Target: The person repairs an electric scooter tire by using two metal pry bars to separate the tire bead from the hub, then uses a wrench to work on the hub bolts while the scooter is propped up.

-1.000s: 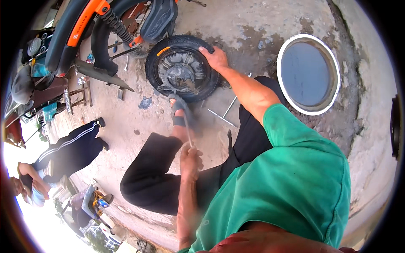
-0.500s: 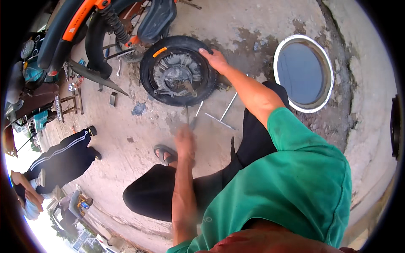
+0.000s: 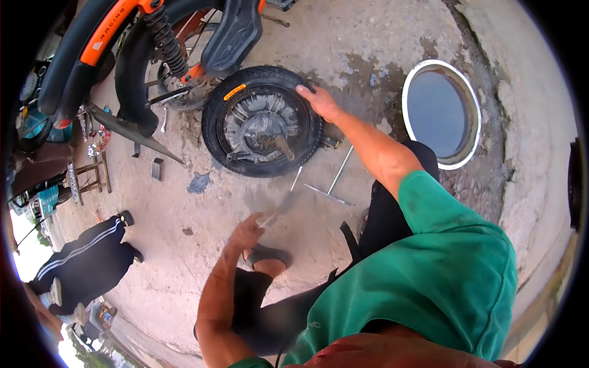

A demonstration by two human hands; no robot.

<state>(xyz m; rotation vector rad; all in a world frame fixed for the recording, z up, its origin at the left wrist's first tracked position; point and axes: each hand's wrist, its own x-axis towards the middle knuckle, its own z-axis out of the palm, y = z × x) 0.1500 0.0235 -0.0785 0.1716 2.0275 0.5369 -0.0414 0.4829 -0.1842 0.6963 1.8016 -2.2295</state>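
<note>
A black motorbike tyre (image 3: 216, 156) on a grey hub wheel (image 3: 265, 132) stands at the middle of the ground, its hub side facing up toward me. My right hand (image 3: 320, 103) grips the tyre's upper right edge, thumb on top and fingers curled round it. Nearer to me, my left hand (image 3: 247, 230) is closed on a slim metal bar (image 3: 267, 221). Motion smears the bar's far end, which points toward the tyre and looks apart from it; its exact kind cannot be made out.
A T-handled wrench (image 3: 331, 195) and a thin metal rod (image 3: 297, 178) lie just right of the tyre's near edge. Far left stands an orange and black motorbike (image 3: 165, 43). A white-rimmed basin (image 3: 477, 116) of water is at right. Another person's dark trousers (image 3: 80, 267) show at left.
My left hand has drawn back toward me and left, pulling the bar off the tyre's near edge. My right hand keeps its grip. The wheel sits slightly lower in view.
</note>
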